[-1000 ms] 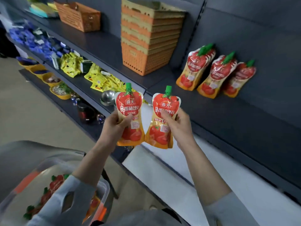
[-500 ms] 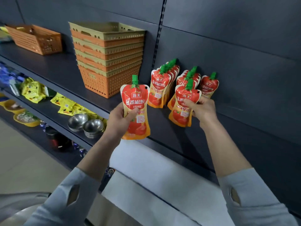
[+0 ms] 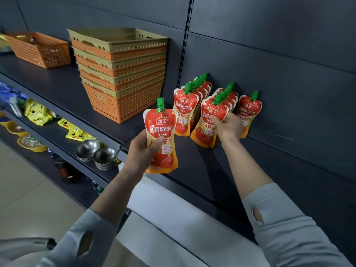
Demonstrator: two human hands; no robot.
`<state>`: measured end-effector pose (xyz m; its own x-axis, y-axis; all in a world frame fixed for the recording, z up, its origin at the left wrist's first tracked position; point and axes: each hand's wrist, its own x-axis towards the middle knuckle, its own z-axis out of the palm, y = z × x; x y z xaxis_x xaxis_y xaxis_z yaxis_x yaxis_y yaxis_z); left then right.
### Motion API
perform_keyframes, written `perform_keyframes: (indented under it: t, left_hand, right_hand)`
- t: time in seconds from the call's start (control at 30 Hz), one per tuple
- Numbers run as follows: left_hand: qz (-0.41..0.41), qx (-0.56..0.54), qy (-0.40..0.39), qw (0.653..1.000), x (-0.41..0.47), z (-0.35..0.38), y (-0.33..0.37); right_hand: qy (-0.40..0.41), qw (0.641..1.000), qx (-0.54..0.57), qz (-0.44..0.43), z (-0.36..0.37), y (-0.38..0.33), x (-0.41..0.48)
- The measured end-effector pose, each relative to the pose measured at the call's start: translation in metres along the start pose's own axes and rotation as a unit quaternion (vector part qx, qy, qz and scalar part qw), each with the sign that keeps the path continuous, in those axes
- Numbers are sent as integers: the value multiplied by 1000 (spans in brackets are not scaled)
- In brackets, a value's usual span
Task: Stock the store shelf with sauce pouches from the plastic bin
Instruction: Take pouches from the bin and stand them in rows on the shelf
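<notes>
Left hand [image 3: 143,151] raised mid-frame, thumb across the front of a sauce pouch [image 3: 160,135], fingers curled behind it. Right hand [image 3: 228,127] farther forward, arm extended, fingers pinching a second pouch [image 3: 209,124] near its top. Forearms bare, grey sleeves [image 3: 81,237] near the elbows

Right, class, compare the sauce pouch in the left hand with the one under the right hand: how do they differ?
The left-hand pouch is held in the air before the shelf; the right-hand pouch stands on it, fronting a row of pouches. The left-hand pouch shows nearly its whole front; the right-hand pouch is partly covered by fingers. Both are red and orange with green caps.
</notes>
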<state>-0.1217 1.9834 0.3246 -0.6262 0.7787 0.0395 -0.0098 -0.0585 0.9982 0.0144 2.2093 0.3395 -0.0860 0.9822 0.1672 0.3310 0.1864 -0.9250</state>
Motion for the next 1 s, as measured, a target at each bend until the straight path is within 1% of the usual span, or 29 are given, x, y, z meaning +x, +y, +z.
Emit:
perform_keyframes:
  t: [0.13,0.3,0.37,0.43,0.47,0.5,0.53,0.57,0.6,0.63,0.67,0.7,0.8,0.9,1.0]
  left_hand:
    - [-1,-3,-5,1000,2,3,-3]
    - [-6,1,-14,1000,2,9,-5]
    - [-4,0,-26,1000,0,14,-5]
    - [1,1,-40,999,-2,19,-5]
    - [3,4,-48,999,-2,22,-5]
    - [6,6,-60,998,-3,27,-5]
    - [9,7,-74,997,-3,33,-6]
    - [15,10,-90,996,-3,40,-6]
    - [21,19,-105,994,-3,48,-5]
    - [29,28,-119,992,-4,56,-5]
    - [35,33,-131,990,-4,65,-6]
    - [40,32,-144,988,-4,74,-6]
    - [47,21,-175,983,-2,99,-10]
    - [40,1,-195,980,2,121,-18]
    - [59,56,-180,980,9,137,-34]
  right_hand:
    - [24,999,-36,-18,2,2,2]
    - [13,997,-70,-41,-6,-3,-8]
    - [33,995,-74,-54,-18,-11,-19]
    - [96,985,-73,-120,-34,-20,-35]
    - [110,979,-69,-160,-40,-25,-43]
    - [86,977,-63,-185,-46,-30,-51]
    - [24,980,-52,-189,-50,-35,-58]
    - [-63,983,-35,-169,-53,-38,-64]
    - [-150,979,-8,-135,-55,-39,-69]
    - [-217,970,25,-106,-58,-39,-73]
    - [-258,960,55,-89,-62,-37,-74]
    - [-275,955,75,-84,-67,-35,-73]
    - [-257,958,93,-83,-89,-23,-63]
    - [-218,969,79,-91,-114,-11,-50]
    - [-149,983,47,-98,-140,-1,-33]
